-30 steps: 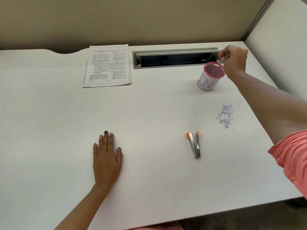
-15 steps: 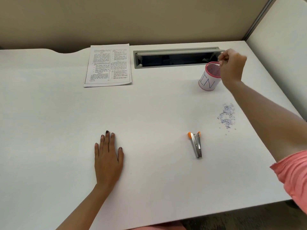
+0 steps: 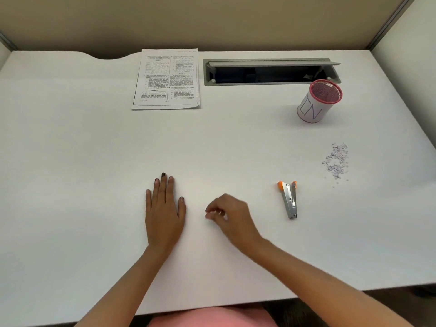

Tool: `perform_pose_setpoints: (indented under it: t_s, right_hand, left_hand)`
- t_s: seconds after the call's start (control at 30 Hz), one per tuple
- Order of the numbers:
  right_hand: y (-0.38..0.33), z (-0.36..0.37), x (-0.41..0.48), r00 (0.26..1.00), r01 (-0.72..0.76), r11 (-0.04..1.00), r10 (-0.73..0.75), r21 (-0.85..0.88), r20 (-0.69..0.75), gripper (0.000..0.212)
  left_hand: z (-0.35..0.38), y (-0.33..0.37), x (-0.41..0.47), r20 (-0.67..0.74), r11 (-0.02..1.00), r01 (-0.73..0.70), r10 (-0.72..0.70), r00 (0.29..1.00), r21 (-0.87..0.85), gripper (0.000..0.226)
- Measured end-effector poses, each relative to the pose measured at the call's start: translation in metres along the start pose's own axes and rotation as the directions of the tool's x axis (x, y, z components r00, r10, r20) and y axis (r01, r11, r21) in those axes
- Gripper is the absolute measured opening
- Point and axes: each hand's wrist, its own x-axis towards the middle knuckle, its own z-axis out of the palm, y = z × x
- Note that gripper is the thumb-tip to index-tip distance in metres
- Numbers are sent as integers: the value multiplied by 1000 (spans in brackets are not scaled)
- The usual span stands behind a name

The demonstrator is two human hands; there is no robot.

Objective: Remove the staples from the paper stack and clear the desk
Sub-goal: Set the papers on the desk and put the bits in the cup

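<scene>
Desk, left hand flat and released, right hand blurred, curled, its grasp impossible to tell

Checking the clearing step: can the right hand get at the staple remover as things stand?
Probably yes. The right hand is loosely curled, apparently holding nothing, and only bare desk lies between it and the staple remover to its right. The left hand rests flat on the other side.

"IN" — on the mesh cup
</scene>
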Motion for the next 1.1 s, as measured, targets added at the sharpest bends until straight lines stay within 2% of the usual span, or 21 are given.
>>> perform_pose_setpoints:
  t_s: [0.1,0.17,0.23,0.3,0.47,0.57,0.7,0.83,0.97,1.1]
  right_hand:
    - [-5,24,-15,998,36,997,-32,-61,60,10]
    - [-5,34,-24,983,183,966,-178,-185,42,18]
    - [0,42,-34,926,369,873,-375,-319,45,26]
    - [9,48,-44,867,481,774,-489,-412,95,31]
    - [26,48,-51,828,537,646,-525,-542,195,38]
    - [28,42,-39,863,467,645,-481,-604,154,39]
    - [33,23,-2,932,299,692,-360,-657,44,41]
    - [43,-9,41,990,40,703,-125,-710,-68,44]
    - [65,-56,72,973,-229,665,185,-711,-141,66]
    - [97,-102,79,942,-335,656,246,-677,-227,85]
  left_hand:
    - [0,0,0,3,1000,4,-4,1000,-7,60]
    - [-1,-1,0,6,1000,4,-4,1000,0,60]
    - [-1,-1,0,11,1000,5,-6,1000,6,60]
    - [-1,-1,0,12,1000,1,-1,1000,6,59]
    - [-2,-1,0,9,1000,-1,1,1000,5,59]
    - [-2,-1,0,13,1000,1,-1,1000,-1,60]
    - [-2,2,2,-5,1000,-8,8,1000,23,60]
    - [-1,9,2,-1,999,-45,45,999,13,58]
    - [2,20,5,16,996,-94,94,995,-10,57]
    - [5,35,13,16,990,-138,138,990,-20,55]
